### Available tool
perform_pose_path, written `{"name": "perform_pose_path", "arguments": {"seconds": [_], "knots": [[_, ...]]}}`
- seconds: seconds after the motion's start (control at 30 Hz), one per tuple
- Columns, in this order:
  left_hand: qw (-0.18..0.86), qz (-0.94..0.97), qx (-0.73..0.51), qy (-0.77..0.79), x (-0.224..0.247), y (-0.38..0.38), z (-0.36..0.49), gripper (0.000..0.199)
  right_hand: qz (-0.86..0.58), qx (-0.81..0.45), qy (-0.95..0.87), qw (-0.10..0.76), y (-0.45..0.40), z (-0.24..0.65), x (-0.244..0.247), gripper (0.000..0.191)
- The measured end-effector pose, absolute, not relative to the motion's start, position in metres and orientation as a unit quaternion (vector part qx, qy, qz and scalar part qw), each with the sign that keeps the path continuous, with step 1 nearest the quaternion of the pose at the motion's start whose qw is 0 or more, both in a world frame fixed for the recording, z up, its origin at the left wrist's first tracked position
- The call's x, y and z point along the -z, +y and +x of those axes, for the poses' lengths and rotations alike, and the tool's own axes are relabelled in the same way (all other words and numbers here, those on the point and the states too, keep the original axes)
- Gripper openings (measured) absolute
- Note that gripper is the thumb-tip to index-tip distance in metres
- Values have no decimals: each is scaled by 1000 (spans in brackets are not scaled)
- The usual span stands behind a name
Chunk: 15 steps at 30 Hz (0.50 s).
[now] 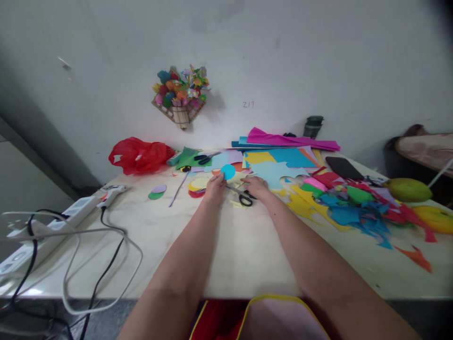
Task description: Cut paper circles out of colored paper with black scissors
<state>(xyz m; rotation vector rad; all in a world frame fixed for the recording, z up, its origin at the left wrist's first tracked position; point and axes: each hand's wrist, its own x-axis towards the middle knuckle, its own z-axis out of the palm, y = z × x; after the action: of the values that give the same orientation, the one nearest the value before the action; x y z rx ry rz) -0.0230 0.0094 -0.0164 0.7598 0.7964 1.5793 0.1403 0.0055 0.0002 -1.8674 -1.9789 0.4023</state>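
Note:
A round blue paper disc (228, 172) stands out above my left hand (215, 187), whose fingers are closed on its lower left edge. Black-handled scissors (245, 200) lie on the table between my hands, their blades pointing toward my left hand. My right hand (255, 187) is beside the scissor handles with its fingers bent; whether it grips anything is too small to tell. Pale yellow paper scraps (238, 205) lie around the scissors. Left of my left hand are yellow (198, 184) and red paper rounds (197, 193).
Colored scraps (357, 212) heap at the right, near a dark phone (343, 168) and yellow-green fruit (406, 189). Paper sheets (293, 157) and second scissors (207, 158) lie behind. A red bag (139, 156), power strip (71, 212) and loose cables (122, 231) are left.

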Motion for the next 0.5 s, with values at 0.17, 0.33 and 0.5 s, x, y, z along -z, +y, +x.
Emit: {"name": "perform_pose_path", "arguments": {"seconds": [0.17, 0.33, 0.5], "knots": [[576, 307, -678, 339, 15, 8, -25, 22, -654, -175, -698, 232, 11, 141, 2, 39], [608, 313, -657, 316, 9, 2, -27, 19, -596, -183, -687, 374, 20, 145, 3, 42], [611, 332, -641, 325, 9, 0, -25, 24, -443, -317, -616, 570, 19, 148, 5, 37]]}}
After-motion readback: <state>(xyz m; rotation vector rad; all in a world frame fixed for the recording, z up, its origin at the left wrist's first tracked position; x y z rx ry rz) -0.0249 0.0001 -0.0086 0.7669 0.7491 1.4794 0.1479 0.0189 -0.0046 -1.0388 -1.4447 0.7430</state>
